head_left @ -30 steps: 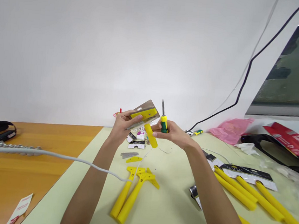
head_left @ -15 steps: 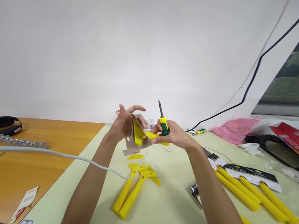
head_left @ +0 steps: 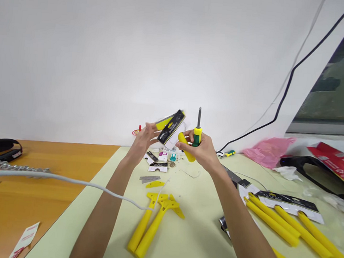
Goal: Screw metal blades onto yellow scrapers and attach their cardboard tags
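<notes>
Raised above the far part of the table is a yellow scraper (head_left: 186, 147) in a black-and-white packaging card (head_left: 172, 127). My left hand (head_left: 142, 143) grips its head end, with the fingers partly behind the card. Around the yellow handle the fingers of my right hand (head_left: 206, 149) are closed. The same hand also holds a green-and-yellow screwdriver (head_left: 197, 134), its tip pointing up. Below my hands lie two yellow scraper handles (head_left: 147, 228) with heads, a loose yellow head plate (head_left: 155, 184) and thin grey blades (head_left: 149, 178).
Several yellow handles (head_left: 302, 228) and more packaging cards (head_left: 292, 204) lie at the right. A white cable (head_left: 78, 182) crosses the foreground from the left. Smaller cards (head_left: 158, 167) lie behind the blades. A pink bag (head_left: 269, 148) sits at the back right.
The scraper and card have turned, so the card's printed black side now faces me and the handle end points toward me. My right hand and the screwdriver have shifted slightly right.
</notes>
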A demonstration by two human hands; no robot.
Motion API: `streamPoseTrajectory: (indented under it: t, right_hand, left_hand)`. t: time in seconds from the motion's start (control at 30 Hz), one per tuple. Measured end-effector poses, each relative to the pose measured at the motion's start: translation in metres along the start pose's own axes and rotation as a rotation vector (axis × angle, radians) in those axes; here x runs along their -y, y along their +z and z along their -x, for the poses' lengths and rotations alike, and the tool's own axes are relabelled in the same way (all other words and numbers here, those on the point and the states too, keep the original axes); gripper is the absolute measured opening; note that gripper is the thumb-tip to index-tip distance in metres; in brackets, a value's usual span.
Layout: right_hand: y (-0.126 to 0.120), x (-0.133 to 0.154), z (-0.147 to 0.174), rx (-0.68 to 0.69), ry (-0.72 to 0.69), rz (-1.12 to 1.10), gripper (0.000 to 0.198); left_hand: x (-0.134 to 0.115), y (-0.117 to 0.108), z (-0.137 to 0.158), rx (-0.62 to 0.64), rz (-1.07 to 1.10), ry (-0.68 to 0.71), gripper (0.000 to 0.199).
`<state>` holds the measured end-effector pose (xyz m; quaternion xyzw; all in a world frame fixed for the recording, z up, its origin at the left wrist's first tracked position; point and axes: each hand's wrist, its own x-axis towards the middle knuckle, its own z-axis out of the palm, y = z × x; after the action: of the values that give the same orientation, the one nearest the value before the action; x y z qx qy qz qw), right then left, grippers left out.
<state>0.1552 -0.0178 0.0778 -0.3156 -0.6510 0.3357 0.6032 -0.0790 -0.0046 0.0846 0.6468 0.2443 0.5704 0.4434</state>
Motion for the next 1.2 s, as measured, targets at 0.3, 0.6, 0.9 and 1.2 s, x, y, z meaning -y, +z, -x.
streamPoseTrajectory:
  t: [0.3,0.6,0.9,1.2]
  right_hand:
    - [0.007,-0.002,-0.001,-0.073,-0.036,0.059,0.067]
    - [0.008,-0.003,0.004,0.185,-0.007,0.019,0.049]
    - [0.011,-0.012,0.002,0.131,0.035,-0.141,0.066]
    - [0.01,-0.006,0.005,0.215,0.107,-0.23,0.064]
  left_hand:
    - [0.006,0.042,0.008,0.011,0.046,0.024,0.059]
    - [0.0,0.041,0.008,-0.155,0.042,0.168,0.049]
    - [-0.004,0.036,0.01,-0.127,0.053,0.22,0.05]
    - [-0.007,0.034,0.007,-0.227,0.237,0.213,0.04]
